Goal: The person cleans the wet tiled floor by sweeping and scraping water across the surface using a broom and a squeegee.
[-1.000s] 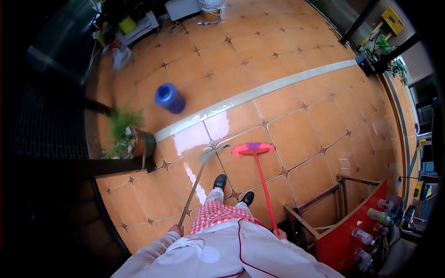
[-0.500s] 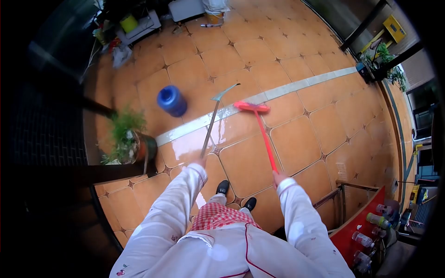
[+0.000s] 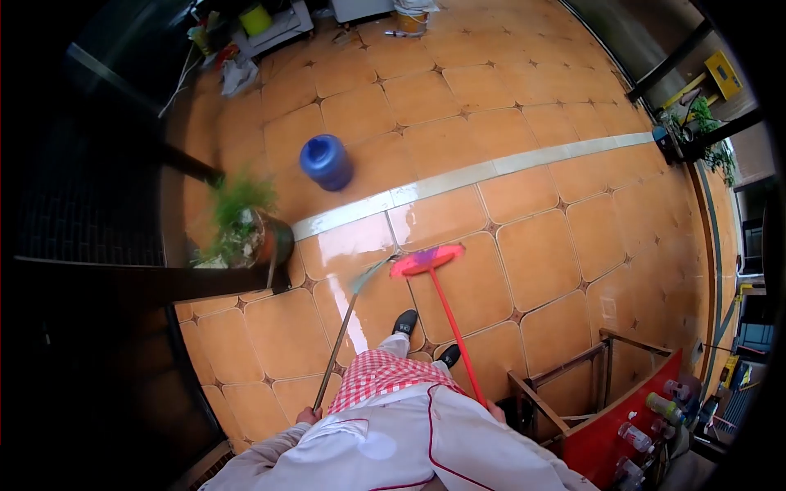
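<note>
My left hand [image 3: 309, 416] is wrapped round the end of a thin dark pole [image 3: 337, 348], low beside the left of my body. A blurred pale green head [image 3: 368, 274] tops that pole, over the tiles in front of my feet. On the right, my right hand [image 3: 496, 411] holds the red handle [image 3: 454, 327] of a broom, partly hidden by my sleeve. Its pink and purple broom head [image 3: 427, 259] lies on the tiles, close to the tip of the green head. Both handles slant back toward my body.
A blue water jug [image 3: 327, 162] stands ahead, past it a pale tile strip [image 3: 467, 177]. A potted plant [image 3: 260, 237] is at left. At right lies a wooden frame with a red panel [image 3: 610, 434], beside several bottles [image 3: 634, 436]. A yellow bucket [image 3: 411, 22] stands far ahead.
Both hands have come back from in front to beside my body, drawing the pole and the broom from the pale strip toward my feet. The view has shifted slightly.
</note>
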The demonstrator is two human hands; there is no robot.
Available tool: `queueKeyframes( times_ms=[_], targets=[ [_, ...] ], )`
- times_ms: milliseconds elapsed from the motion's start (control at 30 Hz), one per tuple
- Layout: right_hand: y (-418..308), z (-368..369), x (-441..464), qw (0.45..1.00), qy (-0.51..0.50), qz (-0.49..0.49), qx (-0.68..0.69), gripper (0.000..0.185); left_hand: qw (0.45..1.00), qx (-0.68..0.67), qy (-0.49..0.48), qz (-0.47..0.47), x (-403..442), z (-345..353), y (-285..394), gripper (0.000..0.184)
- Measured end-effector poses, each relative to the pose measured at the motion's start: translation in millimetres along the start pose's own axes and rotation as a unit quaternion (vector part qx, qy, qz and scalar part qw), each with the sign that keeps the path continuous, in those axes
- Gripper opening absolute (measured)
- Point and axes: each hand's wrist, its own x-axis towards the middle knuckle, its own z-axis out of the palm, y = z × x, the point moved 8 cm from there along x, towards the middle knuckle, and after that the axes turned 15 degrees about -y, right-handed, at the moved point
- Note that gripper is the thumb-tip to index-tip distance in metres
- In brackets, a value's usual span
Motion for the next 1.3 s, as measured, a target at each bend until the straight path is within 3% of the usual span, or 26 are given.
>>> queueKeyframes(
  times_ms=[33,133,200,267,333,367,433,500,533,567,600,767,867,900,967,1000,1067,1167,1300],
  targets=[
    [-53.0,-22.3,11.0,0.994,0.011,0.013,-0.112,0.028,1.000,-0.005,-0.004,-0.011,4.0,5.3,-5.6,0.043],
    [-117.1,-53.6,92.1,0.994,0.057,-0.028,-0.091,0.027,1.000,-0.015,0.010,0.003,39.7,-1.7,17.3,0.045],
    [-147.8,-65.9,179.0,0.996,0.063,-0.045,-0.053,0.026,0.996,-0.043,0.053,0.065,81.4,-31.2,61.9,0.045],
    [-241.1,-86.1,200.9,0.995,0.037,-0.081,-0.041,0.025,0.991,-0.128,0.021,0.025,148.5,-55.3,88.2,0.044],
    [-296.0,-92.4,194.3,0.998,0.047,-0.033,0.026,0.025,0.989,-0.143,0.027,0.035,217.3,-77.9,99.2,0.043],
    [-297.8,-86.2,194.8,0.998,0.050,-0.034,0.024,0.025,0.988,-0.146,0.026,0.038,201.2,-88.4,105.1,0.043],
    [-310.0,-81.1,183.5,0.979,0.116,-0.145,-0.078,0.024,0.997,-0.027,0.062,0.034,143.2,-116.5,120.3,0.042],
    [-285.9,-65.1,144.6,0.995,0.030,-0.096,0.000,0.023,0.993,-0.090,0.077,0.016,144.5,-95.2,71.5,0.042],
    [-268.5,-58.9,125.3,0.995,0.029,-0.091,-0.026,0.024,0.993,-0.113,0.035,0.005,100.2,-93.4,64.8,0.047],
    [-254.0,-56.3,106.7,0.977,0.087,-0.157,-0.115,0.025,0.990,-0.108,0.090,0.017,77.4,-86.7,47.8,0.044],
    [-242.4,-51.3,77.7,0.989,0.039,-0.130,-0.058,0.026,0.990,-0.092,0.108,0.021,70.3,-71.6,21.3,0.042],
    [-173.3,-27.9,3.8,0.988,-0.048,-0.001,-0.150,0.026,0.990,-0.106,0.054,-0.078,24.2,-3.4,-64.0,0.046],
    [-152.2,-10.5,3.5,0.976,-0.092,0.076,-0.182,0.028,0.991,-0.100,0.034,-0.085,45.8,10.9,-73.0,0.049],
    [-154.9,-4.8,19.8,0.977,-0.092,0.053,-0.185,0.030,0.993,-0.067,0.044,-0.081,56.0,7.2,-63.6,0.048],
    [-194.5,-8.1,36.5,0.982,-0.083,0.010,-0.168,0.030,0.976,-0.213,0.017,-0.052,37.9,-30.0,3.3,0.047],
    [-196.7,-1.6,63.4,0.989,-0.070,0.002,-0.133,0.030,0.949,-0.308,0.016,-0.060,88.8,-19.1,-6.5,0.045],
    [-238.6,-2.9,100.4,0.990,-0.054,-0.036,-0.128,0.028,0.979,-0.193,0.065,-0.009,163.7,-42.3,19.0,0.041],
    [-299.3,-35.4,101.7,0.997,-0.035,-0.044,-0.048,0.029,0.975,-0.217,-0.055,0.003,152.3,-82.8,127.3,0.038],
    [-243.8,-82.4,76.7,0.997,0.040,-0.059,0.005,0.028,0.957,-0.280,-0.042,0.064,123.5,-69.6,209.9,0.038]
  ],
)
